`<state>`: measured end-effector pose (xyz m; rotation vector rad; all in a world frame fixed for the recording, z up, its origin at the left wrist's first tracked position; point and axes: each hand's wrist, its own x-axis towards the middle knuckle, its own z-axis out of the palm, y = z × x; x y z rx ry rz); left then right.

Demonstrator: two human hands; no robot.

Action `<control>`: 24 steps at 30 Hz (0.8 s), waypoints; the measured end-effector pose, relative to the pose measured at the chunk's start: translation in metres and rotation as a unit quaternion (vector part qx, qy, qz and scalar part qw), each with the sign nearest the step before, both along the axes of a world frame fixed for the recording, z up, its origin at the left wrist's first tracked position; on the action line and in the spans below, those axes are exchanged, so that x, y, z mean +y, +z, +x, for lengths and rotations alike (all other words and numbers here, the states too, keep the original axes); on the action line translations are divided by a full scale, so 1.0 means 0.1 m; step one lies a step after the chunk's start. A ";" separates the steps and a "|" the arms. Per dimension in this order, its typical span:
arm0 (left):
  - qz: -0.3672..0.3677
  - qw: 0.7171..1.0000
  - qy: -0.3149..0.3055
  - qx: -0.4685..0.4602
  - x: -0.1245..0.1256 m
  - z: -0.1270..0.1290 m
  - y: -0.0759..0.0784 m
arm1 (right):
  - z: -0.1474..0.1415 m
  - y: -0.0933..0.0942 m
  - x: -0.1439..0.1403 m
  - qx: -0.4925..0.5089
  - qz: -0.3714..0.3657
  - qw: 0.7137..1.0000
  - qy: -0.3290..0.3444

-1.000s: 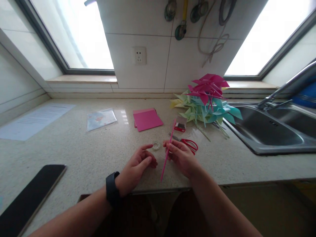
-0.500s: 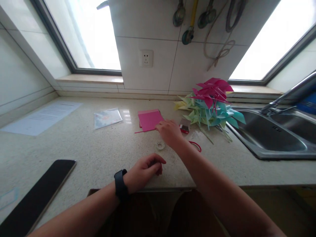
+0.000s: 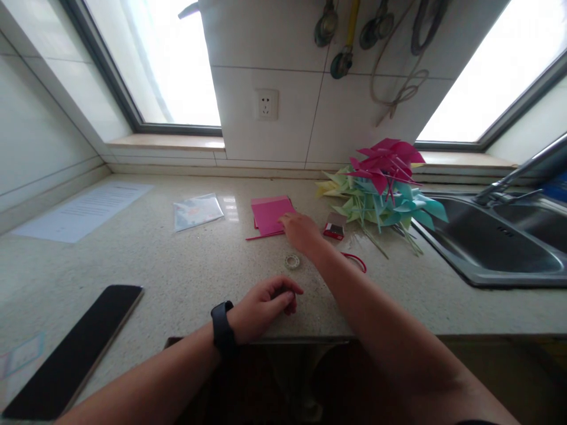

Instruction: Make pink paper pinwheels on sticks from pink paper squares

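Note:
Near the middle of the counter lies a small stack of pink paper squares [image 3: 271,216], with a thin pink stick [image 3: 259,238] along its front edge. My right hand [image 3: 303,232] reaches over from the right, its fingers closed at the right edge of the top sheet; the fingertips are partly hidden. By the counter's front edge rests my left hand [image 3: 270,301], loosely curled, with a gap between thumb and forefinger and nothing seen in it. A roll of clear tape [image 3: 292,261] lies between the hands. Beside my right wrist are a small red box [image 3: 333,226] and red-handled scissors, mostly covered, showing one handle [image 3: 358,260].
Paper pinwheels [image 3: 387,186] in pink, blue, green and yellow are heaped at the back right, beside a steel sink [image 3: 478,236]. A clear packet [image 3: 198,212], a printed sheet [image 3: 88,209] and a long black slab [image 3: 77,348] lie on the left.
The view has shifted slightly, so everything sits a little further right. Both hands keep nearly the same places on the counter.

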<state>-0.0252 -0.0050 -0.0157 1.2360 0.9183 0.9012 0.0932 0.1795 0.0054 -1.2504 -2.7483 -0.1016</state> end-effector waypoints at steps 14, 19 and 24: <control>0.014 1.000 -0.002 -0.001 0.01 0.00 -0.03 | 0.59 -0.04 -0.63 0.111 -0.087 0.984 0.113; 0.012 1.000 -0.004 0.007 0.01 -0.01 -0.04 | 0.67 -0.13 -0.47 0.160 -0.034 0.987 -0.007; 0.012 1.000 -0.003 0.011 0.00 -0.01 0.00 | 0.63 -0.16 -0.19 0.136 0.009 0.983 -0.121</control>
